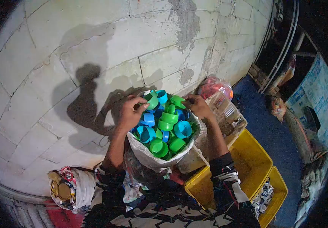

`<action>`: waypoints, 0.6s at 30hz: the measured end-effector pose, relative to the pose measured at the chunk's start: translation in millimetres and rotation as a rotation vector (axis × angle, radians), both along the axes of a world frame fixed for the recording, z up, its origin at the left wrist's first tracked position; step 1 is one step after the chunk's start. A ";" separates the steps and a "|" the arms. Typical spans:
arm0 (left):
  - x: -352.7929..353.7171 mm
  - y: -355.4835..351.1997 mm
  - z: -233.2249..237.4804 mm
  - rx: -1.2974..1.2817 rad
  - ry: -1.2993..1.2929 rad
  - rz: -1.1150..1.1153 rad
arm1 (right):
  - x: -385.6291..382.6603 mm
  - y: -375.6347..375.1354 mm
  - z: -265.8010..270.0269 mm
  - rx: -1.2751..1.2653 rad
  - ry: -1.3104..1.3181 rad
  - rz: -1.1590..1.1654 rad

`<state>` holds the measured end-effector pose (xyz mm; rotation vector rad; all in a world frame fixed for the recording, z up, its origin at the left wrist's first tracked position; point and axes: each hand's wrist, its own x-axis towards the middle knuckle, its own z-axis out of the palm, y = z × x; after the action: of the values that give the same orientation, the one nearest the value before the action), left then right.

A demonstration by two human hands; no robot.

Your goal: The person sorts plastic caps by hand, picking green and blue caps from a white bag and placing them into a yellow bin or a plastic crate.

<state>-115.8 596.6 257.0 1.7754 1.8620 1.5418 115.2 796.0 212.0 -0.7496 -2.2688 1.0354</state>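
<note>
A white woven sack [143,151] stands in front of me, filled to the brim with green and blue plastic caps [168,117]. At its far left side, my left hand [132,111] pinches a green cap [152,102] between thumb and fingers. Over on the far right side, my right hand [199,107] has its fingertips on the edge of another green cap [178,101]. Its fingers are bent together, and part of the grip is hidden behind the hand. More caps, including a turquoise one [182,129], lie jumbled between both hands.
A pale block wall [95,49] rises behind the sack. To the right are a whitish crate [237,121], a large yellow bin [253,152] and a smaller yellow bin [282,186] holding small pieces. At lower left sits another filled sack [84,188]. A red plastic bundle [214,86] rests by the wall.
</note>
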 end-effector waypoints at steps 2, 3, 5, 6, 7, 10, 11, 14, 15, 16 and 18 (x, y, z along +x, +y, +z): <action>-1.2 -4.7 -1.0 -0.042 -0.050 0.007 | 4.4 -13.2 16.7 -0.011 -0.008 -0.001; -0.4 -8.4 -0.1 -0.070 -0.086 0.011 | 5.9 -18.5 22.9 0.012 -0.015 0.000; 1.2 -12.9 0.1 -0.084 -0.126 0.017 | 7.1 -22.3 23.4 0.030 0.009 0.000; 2.2 -14.6 -0.7 -0.069 -0.129 0.020 | 7.8 -23.3 20.8 0.024 0.040 -0.002; 3.3 -16.2 -1.5 -0.055 -0.133 0.021 | 8.7 -24.5 19.0 0.019 0.069 -0.005; 4.1 -21.8 -1.8 -0.048 -0.075 0.032 | 12.9 -29.8 23.1 0.193 0.060 0.008; 4.3 -21.4 -4.3 -0.002 -0.053 0.032 | 14.4 -33.3 25.9 0.259 0.096 0.013; 6.5 -21.4 -13.6 0.083 -0.023 0.034 | 17.9 -49.0 32.2 0.414 0.156 0.023; 8.3 -21.8 -13.9 0.081 -0.031 0.037 | 18.5 -52.4 33.4 0.442 0.151 0.022; 9.7 -21.8 -13.0 0.082 -0.038 0.041 | 19.1 -54.0 34.0 0.473 0.147 0.023; 12.1 -23.9 -8.6 0.075 -0.026 0.036 | 21.1 -57.2 30.2 0.594 0.109 -0.067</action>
<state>-103.7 572.8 248.4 1.7526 1.8570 1.6610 136.2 738.8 242.3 -0.4934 -2.2606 0.3202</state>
